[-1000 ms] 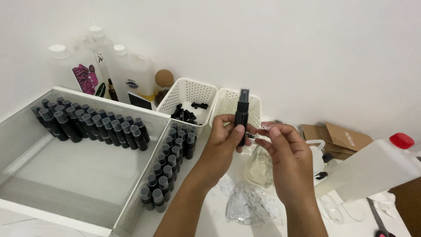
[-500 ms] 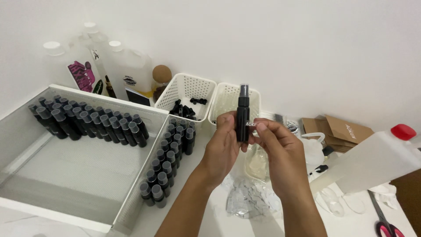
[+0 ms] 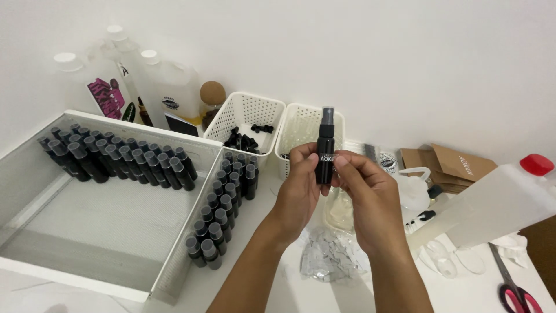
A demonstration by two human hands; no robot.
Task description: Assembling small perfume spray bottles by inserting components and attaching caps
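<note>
While held upright above the tabletop (image 3: 272, 290): black spray bottle (image 3: 325, 152), gripped by left hand (image 3: 300, 188) and right hand (image 3: 366, 197), both closed on it | behind: two white baskets (image 3: 248, 116) | left: white tray (image 3: 104, 208) with rows of black bottles (image 3: 116, 157) | beneath hands: crumpled plastic (image 3: 330, 261) | far right: red scissors (image 3: 512, 287).

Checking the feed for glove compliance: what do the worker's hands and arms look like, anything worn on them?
Nothing is worn that the head view shows. The left hand and right hand are bare, with no gloves, and no rings or watch can be seen. Both forearms are uncovered down to the bottom edge of the picture, so no sleeve shows. The fingernails look short and unpainted.
</note>
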